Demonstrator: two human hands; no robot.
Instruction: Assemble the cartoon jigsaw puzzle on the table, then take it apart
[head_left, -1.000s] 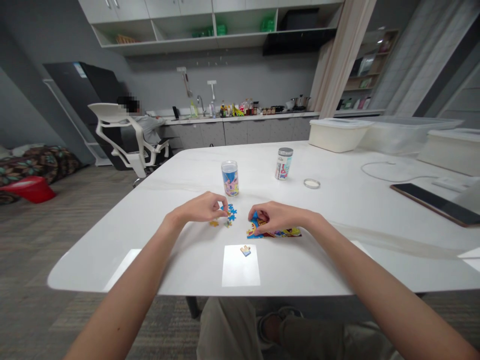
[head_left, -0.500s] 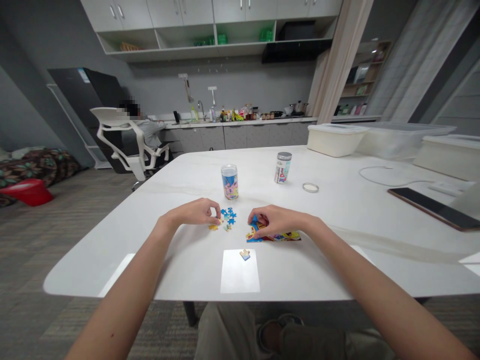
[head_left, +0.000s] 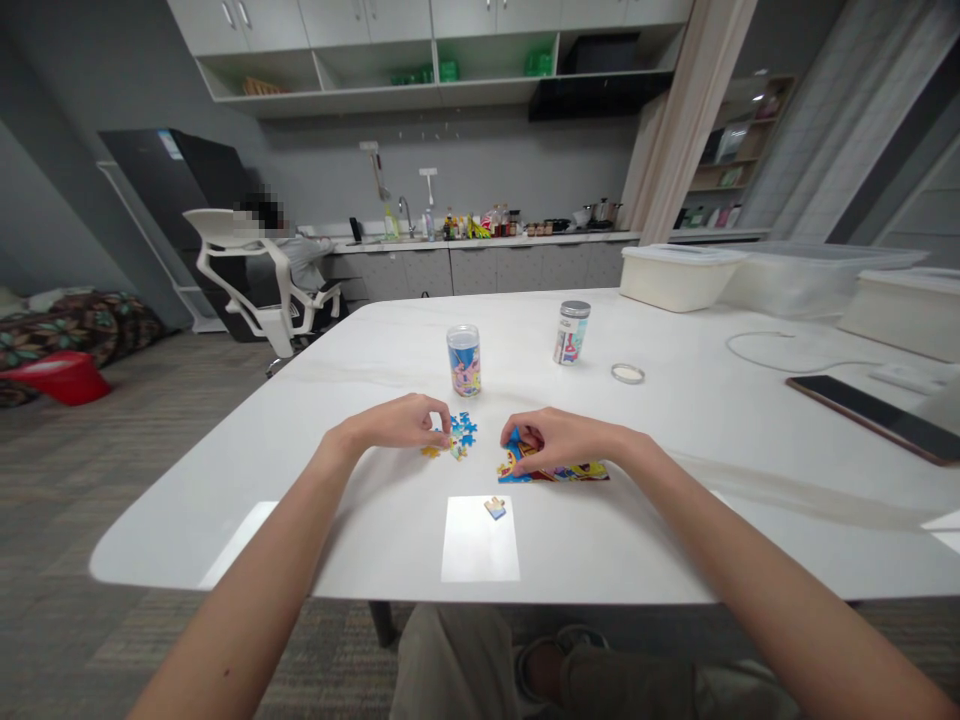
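Observation:
My left hand [head_left: 401, 424] rests on the white table [head_left: 360, 380] with fingers pinched together at a small pile of loose puzzle pieces [head_left: 457, 438]. My right hand [head_left: 559, 437] lies on the left end of a partly joined colourful puzzle [head_left: 581, 470], its fingers curled onto a blue piece there. One single puzzle piece [head_left: 494, 507] lies apart, nearer to me, between my forearms.
A clear jar with a colourful label [head_left: 464, 360] and a second, lidded jar [head_left: 571, 333] stand behind the puzzle, a loose round lid [head_left: 627, 373] beside them. A phone [head_left: 877, 419], a cable and plastic tubs [head_left: 679, 270] are at the right. A person sits far left.
My left hand's fingertips have shifted slightly within the loose pieces. My right hand stays on the joined puzzle. The view has wobbled a little.

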